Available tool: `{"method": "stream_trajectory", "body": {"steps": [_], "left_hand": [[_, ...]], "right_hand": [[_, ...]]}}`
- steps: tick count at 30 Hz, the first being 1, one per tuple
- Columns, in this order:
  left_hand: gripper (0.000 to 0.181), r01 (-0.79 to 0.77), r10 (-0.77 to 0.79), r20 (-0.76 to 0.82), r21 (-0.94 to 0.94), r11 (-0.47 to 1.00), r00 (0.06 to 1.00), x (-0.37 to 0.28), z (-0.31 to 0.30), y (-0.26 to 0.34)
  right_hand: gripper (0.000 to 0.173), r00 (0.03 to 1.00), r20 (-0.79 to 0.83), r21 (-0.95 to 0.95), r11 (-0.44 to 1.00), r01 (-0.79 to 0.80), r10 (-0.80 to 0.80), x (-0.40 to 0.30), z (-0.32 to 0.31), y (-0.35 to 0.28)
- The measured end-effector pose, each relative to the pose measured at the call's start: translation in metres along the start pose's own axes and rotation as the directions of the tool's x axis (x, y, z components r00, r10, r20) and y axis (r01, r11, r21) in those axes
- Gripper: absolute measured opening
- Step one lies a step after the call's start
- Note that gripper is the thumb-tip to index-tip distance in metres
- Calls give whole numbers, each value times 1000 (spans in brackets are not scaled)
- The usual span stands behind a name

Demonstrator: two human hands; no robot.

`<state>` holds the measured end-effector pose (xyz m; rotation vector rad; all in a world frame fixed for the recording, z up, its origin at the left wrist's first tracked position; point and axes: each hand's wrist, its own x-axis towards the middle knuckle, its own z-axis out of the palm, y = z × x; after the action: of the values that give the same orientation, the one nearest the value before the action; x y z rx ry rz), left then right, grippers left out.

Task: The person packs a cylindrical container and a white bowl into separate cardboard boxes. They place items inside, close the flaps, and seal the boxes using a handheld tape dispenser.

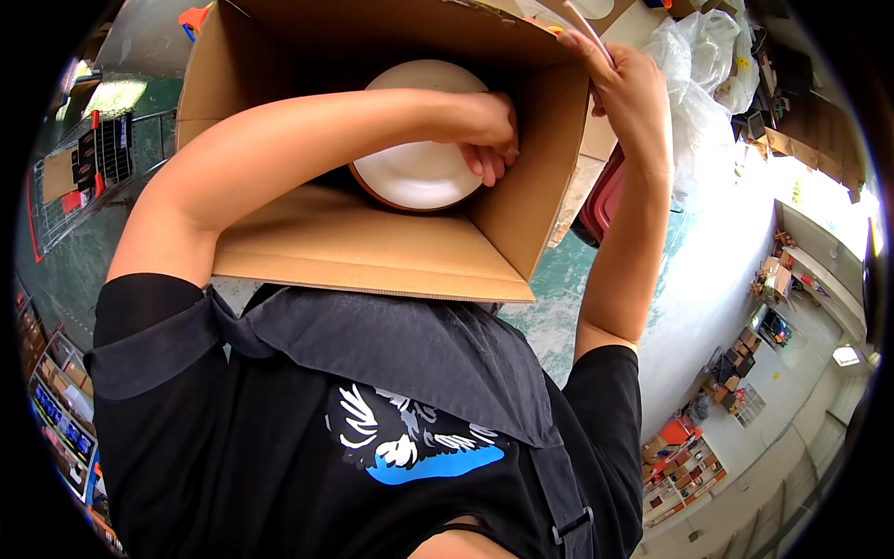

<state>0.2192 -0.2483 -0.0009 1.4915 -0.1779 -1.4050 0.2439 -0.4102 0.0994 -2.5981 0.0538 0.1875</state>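
Observation:
An open cardboard box (377, 241) stands before my body, its mouth facing me. Inside it sits a round, glossy white dish-like thing (419, 175) with an orange lower edge. My left hand (492, 133) reaches across into the box, with curled fingers over the right side of the white thing, close to the box wall. Whether it grips anything is hidden. At the box's upper right corner, my right hand (632, 87) pinches a thin pale strip (588, 31), seen nearly edge-on, between thumb and fingers.
Clear plastic bags (698, 105) lie to the right, beyond my right wrist. A reddish plastic container (606, 192) stands low beside the box. A wire cart (84, 171) is at the left on the green floor. Stocked shelves (681, 475) stand at the far right.

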Motion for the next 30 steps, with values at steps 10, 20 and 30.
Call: {"method": "stream_trajectory", "body": {"steps": [10, 20, 30], "left_hand": [[19, -27, 27, -5, 1, 1000, 1000, 4, -2, 0], [19, -28, 28, -27, 8, 1000, 999, 9, 3, -5], [20, -61, 62, -98, 12, 998, 993, 6, 6, -9]], "right_hand": [[50, 978, -204, 81, 996, -20, 37, -4, 23, 7], [42, 973, -221, 941, 276, 195, 65, -71, 85, 27], [41, 957, -261, 885, 427, 186, 124, -65, 85, 15]]}}
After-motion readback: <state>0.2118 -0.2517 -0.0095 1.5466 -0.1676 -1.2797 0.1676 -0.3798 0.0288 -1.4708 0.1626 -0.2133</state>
